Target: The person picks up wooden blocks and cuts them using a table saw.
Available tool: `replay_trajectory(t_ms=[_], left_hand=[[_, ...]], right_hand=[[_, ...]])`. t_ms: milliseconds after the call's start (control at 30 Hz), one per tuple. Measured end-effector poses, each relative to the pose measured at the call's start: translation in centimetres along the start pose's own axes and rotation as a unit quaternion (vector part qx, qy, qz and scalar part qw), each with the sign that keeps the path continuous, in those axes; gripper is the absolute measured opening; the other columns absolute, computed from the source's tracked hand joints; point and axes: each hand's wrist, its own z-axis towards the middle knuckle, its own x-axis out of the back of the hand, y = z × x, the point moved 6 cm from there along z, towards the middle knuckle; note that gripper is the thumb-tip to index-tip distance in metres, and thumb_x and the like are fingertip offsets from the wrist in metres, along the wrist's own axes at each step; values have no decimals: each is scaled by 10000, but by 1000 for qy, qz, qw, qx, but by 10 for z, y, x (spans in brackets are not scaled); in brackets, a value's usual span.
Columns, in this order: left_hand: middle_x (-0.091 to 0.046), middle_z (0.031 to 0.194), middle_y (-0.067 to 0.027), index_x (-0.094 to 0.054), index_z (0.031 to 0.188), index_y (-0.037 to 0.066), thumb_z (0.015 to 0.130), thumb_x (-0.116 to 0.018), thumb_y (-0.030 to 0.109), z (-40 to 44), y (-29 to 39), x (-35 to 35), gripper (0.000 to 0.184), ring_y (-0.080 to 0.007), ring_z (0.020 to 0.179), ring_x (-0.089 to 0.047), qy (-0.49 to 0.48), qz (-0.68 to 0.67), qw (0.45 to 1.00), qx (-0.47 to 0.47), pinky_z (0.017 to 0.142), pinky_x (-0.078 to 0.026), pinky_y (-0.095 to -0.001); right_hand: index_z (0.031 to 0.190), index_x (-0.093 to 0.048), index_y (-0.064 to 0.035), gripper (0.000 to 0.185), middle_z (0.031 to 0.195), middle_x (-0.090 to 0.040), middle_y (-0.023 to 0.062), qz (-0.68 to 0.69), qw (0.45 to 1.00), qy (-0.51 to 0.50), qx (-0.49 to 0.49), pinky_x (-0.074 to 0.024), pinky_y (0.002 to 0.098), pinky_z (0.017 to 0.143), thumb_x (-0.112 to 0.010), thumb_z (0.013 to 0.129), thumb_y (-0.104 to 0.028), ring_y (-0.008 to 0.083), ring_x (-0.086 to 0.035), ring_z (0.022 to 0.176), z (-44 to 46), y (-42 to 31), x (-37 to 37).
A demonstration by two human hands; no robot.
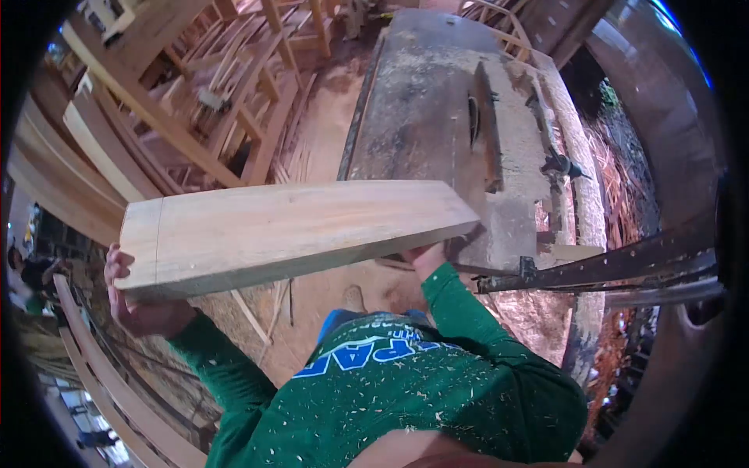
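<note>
Wood at the near end of the saw table: clasps the plank by its squared end in the left hand, props the tapered end with the right hand, likely for balance; cannot tell that hand's closure.

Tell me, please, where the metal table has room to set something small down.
The metal table has a dusty but open patch between its left edge and the upright plate, beyond the board. Right of the plate is crowded with sawdust and a black fitting.
</note>
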Motion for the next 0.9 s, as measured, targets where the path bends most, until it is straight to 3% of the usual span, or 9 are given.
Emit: replay_trajectory(t_ms=[133,200,300,367,433,567,700,833,900], left_hand=[[-630,1107,-184,-629,1085,-34,874,-432,349,-8,35,-112,480,-387,1284,-526,13,-55,998,-30,1208,-289,-566],[-618,1128,-190,-638,1098,-45,863,-440,373,-6,39,-148,518,-390,1280,-525,-86,-143,983,-75,1197,-305,-573],[-584,1322,-230,-629,1189,-92,861,-434,424,12,44,-205,642,-386,1334,-490,-173,-109,976,-81,1172,-337,-561],[-599,1304,-246,-631,1181,-112,871,-431,419,18,43,-254,647,-389,1319,-508,-188,-101,973,-87,1151,-367,-549],[-631,1245,-273,-637,1155,-134,886,-427,408,16,53,-316,640,-404,1266,-555,-201,-113,971,-65,1126,-401,-534],[-654,1212,-297,-558,1317,-85,943,-439,393,2,66,-415,619,-387,1206,-612,-324,-212,914,-125,1111,-424,-495],[-645,1299,-252,-616,1261,-118,981,-374,417,-24,75,-500,651,-353,1267,-582,-429,-326,842,-4,1142,-387,-447],[-614,1310,-263,-502,1410,-49,800,-702,340,-49,117,-522,751,-376,1298,-561,-422,-342,827,-146,1125,-396,-463],[-520,1491,-220,-479,1457,-50,973,-506,434,-62,67,-526,685,-350,1414,-465,-353,-459,815,-6,1223,-291,-458]], right_hand=[[1392,-594,-97,619,1202,-724,107,-222,950,-86,-202,-563,409,808,-447,1029,-576,241,-697,926,-26,28,9],[1345,-639,-87,541,1098,-754,87,-488,828,-143,-237,-564,389,799,-561,1012,-507,238,-709,866,-66,28,12],[1296,-671,-64,454,1054,-762,71,-762,545,-349,-34,-566,368,795,-683,973,-382,221,-714,865,-136,-18,-57],[1205,-690,-18,393,1106,-754,94,-814,501,-293,26,-563,356,827,-749,940,-302,155,-699,961,-164,-60,-111],[1207,-686,-16,439,1177,-727,129,-701,653,-260,119,-562,354,868,-791,899,-312,197,-692,1064,-191,-102,-163],[1412,-535,-14,795,1355,-610,210,-730,299,-251,561,-459,481,1089,-837,799,-419,387,-558,1295,-263,-138,-289],[1550,-350,-15,1063,1349,-602,250,-611,360,-196,677,-450,422,1101,-929,719,-338,336,-572,1298,-262,-144,-345],[1531,-335,46,991,1370,-577,291,-579,432,-99,684,-480,438,1071,-836,703,-169,386,-583,1290,-263,-164,-349],[1523,-335,60,958,1344,-597,295,-585,461,-79,662,-525,421,1006,-792,695,-91,385,-633,1224,-264,-177,-349]])
